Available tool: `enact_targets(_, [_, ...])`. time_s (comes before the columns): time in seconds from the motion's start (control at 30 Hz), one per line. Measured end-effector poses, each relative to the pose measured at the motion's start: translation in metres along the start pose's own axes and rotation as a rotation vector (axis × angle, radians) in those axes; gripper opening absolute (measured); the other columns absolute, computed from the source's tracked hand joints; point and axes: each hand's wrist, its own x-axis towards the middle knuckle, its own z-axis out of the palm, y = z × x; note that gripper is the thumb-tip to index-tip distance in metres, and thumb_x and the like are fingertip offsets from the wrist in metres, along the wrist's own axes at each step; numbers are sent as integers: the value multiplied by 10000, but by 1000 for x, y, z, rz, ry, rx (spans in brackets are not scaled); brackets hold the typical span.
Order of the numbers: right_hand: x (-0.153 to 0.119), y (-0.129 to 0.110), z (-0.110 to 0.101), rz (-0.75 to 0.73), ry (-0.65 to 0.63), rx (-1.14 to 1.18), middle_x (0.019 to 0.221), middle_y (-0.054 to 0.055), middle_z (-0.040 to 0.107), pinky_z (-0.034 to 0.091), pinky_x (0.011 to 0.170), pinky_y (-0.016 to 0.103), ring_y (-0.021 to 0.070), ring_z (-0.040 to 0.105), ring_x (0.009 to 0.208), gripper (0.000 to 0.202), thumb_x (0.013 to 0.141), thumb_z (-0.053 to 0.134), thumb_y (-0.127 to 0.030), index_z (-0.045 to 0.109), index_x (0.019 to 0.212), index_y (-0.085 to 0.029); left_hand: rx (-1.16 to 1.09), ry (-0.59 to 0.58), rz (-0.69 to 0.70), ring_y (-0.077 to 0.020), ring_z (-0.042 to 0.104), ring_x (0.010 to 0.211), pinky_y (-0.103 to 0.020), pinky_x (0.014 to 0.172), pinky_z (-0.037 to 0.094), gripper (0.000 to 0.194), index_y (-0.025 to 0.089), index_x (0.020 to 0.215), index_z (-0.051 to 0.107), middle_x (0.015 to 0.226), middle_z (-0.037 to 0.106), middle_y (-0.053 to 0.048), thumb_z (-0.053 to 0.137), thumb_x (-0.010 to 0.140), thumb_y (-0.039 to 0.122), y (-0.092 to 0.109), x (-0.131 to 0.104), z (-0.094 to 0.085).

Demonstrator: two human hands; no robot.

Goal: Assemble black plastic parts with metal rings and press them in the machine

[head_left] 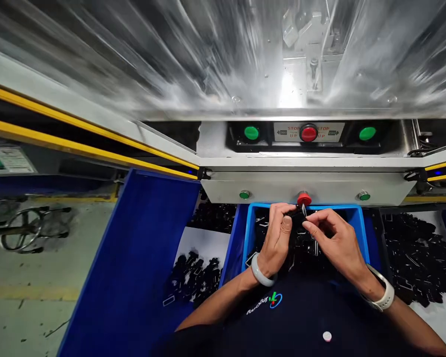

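Note:
My left hand [277,240] is closed on a small black part [292,218], mostly hidden by the fingers. My right hand [334,240] pinches, thumb against forefinger, at a thin pale metal loop [304,210] that stands up beside the black part. Whether the loop is joined to the black part I cannot tell. Both hands are above a light blue bin [248,233], which holds many black parts and some rectangular metal frames. Just beyond the fingertips is a red push button [304,199] on the machine's front.
A white panel [342,187] carries green buttons [244,195] on either side. Above it sit a red stop button [308,132] and a steel machine bed. Black parts lie piled left [196,275] and right [419,253]. A blue board [134,258] and yellow-striped rail [89,131] stand left.

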Motion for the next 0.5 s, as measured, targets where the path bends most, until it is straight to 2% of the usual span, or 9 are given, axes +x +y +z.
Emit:
enact_targets(0.13, [9,4,3,-43,-16,-28,850,10,694,513,648,264,118,602,688,220,971,696,-429,697,932,-213,71,6,132,-229,557,1196,-416,1086,496,345,197,1293,571,1228,555,-125,364,1131,421,3,8,6])
enact_targets(0.2, [21,-1,-1,-84,-13,-45,865,19,691,526,641,262,130,625,716,219,971,693,-424,682,918,-211,71,48,168,-218,588,1118,-394,1025,528,301,197,1258,593,1162,579,-111,390,1128,378,5,22,4])
enact_targets(0.27, [46,-18,-11,-176,22,-80,931,41,695,548,646,266,154,661,795,214,969,691,-432,684,943,-219,52,107,209,-216,614,1059,-381,979,547,269,207,1210,635,1107,607,-97,438,1114,364,12,46,-3])
enact_targets(0.33, [86,-45,-23,-329,105,-157,1054,71,699,578,701,285,184,683,927,209,978,672,-435,700,1016,-232,30,170,272,-219,637,1035,-375,940,563,238,215,1168,681,1091,643,-92,511,1088,361,25,79,-15])
enact_targets(0.43, [176,-97,-38,-537,323,-344,1259,121,649,580,915,342,217,652,1132,309,998,640,-440,686,1197,-209,1,270,361,-183,673,917,-323,795,587,187,200,1119,730,1088,691,-82,629,1028,330,49,137,-36])
enact_targets(0.5, [245,-128,-43,-522,470,-461,1351,160,577,503,1071,410,257,599,1267,499,995,633,-511,616,1328,-139,-18,342,390,-122,669,761,-265,678,570,167,180,1101,740,1043,709,-61,682,992,292,65,174,-48])
